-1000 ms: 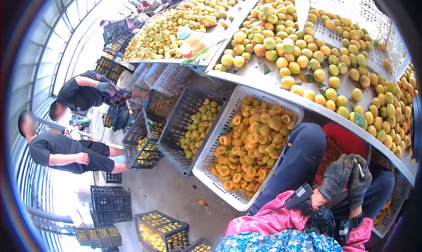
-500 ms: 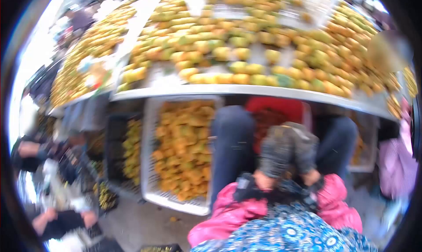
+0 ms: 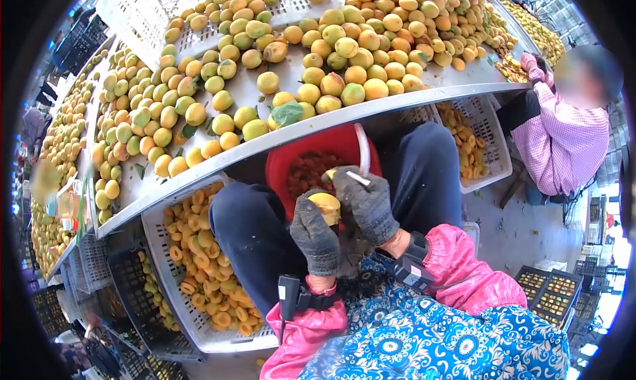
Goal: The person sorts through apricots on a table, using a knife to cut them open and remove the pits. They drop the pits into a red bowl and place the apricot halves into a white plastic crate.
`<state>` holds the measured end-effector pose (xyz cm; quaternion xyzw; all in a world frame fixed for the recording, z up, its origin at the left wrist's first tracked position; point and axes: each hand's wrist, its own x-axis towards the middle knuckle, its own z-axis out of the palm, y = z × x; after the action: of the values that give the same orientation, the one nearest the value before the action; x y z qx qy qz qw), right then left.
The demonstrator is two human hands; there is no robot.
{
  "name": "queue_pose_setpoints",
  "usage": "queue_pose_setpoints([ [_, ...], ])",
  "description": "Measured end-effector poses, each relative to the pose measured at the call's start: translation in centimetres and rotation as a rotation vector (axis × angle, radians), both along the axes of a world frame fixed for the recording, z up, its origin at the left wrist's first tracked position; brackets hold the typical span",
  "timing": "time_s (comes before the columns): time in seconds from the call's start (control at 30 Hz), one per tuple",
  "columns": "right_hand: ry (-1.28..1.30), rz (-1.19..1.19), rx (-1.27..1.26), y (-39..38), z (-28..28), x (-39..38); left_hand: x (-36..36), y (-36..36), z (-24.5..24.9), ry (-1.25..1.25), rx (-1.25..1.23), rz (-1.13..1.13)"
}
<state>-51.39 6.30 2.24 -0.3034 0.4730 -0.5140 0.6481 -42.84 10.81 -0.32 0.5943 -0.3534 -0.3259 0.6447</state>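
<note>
With the left hand (image 3: 315, 237) gripping the apricot (image 3: 326, 206) over the bucket (image 3: 311, 151), the right hand (image 3: 368, 204), pinching a blade (image 3: 358, 178), should probably cut clear of the fingers.

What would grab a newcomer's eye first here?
The grey table heaped with yellow-green apricots across the top. Below it, between the knees, a red bucket, over which the gloved left hand grips an apricot and the right hand a small blade. A white crate of halved apricots sits lower left.
</note>
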Motion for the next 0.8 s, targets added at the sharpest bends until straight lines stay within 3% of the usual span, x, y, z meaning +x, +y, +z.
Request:
queue_pose_setpoints([
  [0.03, -0.128, -0.044, -0.009, -0.3, 1.3, -0.3, 0.2, 0.2, -0.1, 0.139, 0.062, 0.008],
  [0.07, 0.116, -0.006, -0.160, -0.6, 3.1, -0.8, 0.5, 0.2, -0.1, 0.276, 0.125, 0.014],
  [0.1, 0.169, 0.047, -0.135, -1.4, 4.5, -1.1, 0.7, 0.0, 0.4, 0.444, 0.154, 0.032],
  [0.13, 0.224, 0.099, -0.109, -2.2, 5.9, -1.2, 1.0, 0.0, 1.1, 0.443, 0.151, 0.034],
  [0.2, 0.086, 0.365, -0.338, -3.5, 8.8, 1.0, 1.6, 0.0, 2.4, 0.860, 0.223, -0.100],
  [0.23, 0.119, 0.438, -0.547, -3.8, 9.2, 2.9, 1.6, 0.3, 1.8, 0.914, 0.176, -0.119],
  [0.27, 0.153, 0.506, -0.756, -4.1, 9.5, 4.5, 1.5, 0.7, 0.5, 0.912, 0.177, -0.124],
  [0.3, 0.154, 0.504, -0.759, -4.3, 9.9, 5.2, 1.2, 0.7, -0.1, 0.417, 0.114, -0.102],
  [0.33, 0.344, 0.470, -0.867, -4.6, 10.2, 5.8, 0.9, 0.8, -0.6, -0.076, 0.046, -0.071],
  [0.37, 0.536, 0.434, -0.973, -4.7, 10.4, 6.2, 0.3, 0.9, -1.1, 0.317, 0.027, -0.062],
  [0.4, 0.538, 0.439, -0.979, -4.7, 10.5, 6.0, 0.7, 0.7, 0.0, 0.321, 0.021, -0.058],
  [0.47, 0.174, 0.434, -0.412, -4.7, 10.4, 4.4, 1.5, 0.5, 1.9, 1.171, 0.136, -0.172],
  [0.53, 0.080, 0.346, -0.422, -4.4, 9.4, 3.4, 1.5, 0.4, 1.6, 1.181, 0.141, -0.205],
  [0.6, 0.154, 0.139, -0.431, -3.8, 9.2, 2.6, 1.6, 0.5, 1.8, 0.855, 0.206, -0.281],
  [0.63, 0.158, 0.135, -0.426, -3.7, 9.1, 2.4, 1.7, 0.5, 2.0, 0.858, 0.211, -0.285],
  [0.7, 0.062, 0.063, -0.379, -3.4, 8.9, 2.3, 1.8, 0.7, 2.2, 1.122, 0.208, -0.409],
  [0.73, 0.012, 0.031, -0.357, -3.3, 8.8, 2.3, 1.5, 0.6, 2.1, 1.122, 0.209, -0.407],
  [0.8, -0.015, 0.035, -0.318, -3.0, 8.6, 2.4, 0.8, 0.5, 1.8, 1.323, 0.222, -0.242],
])
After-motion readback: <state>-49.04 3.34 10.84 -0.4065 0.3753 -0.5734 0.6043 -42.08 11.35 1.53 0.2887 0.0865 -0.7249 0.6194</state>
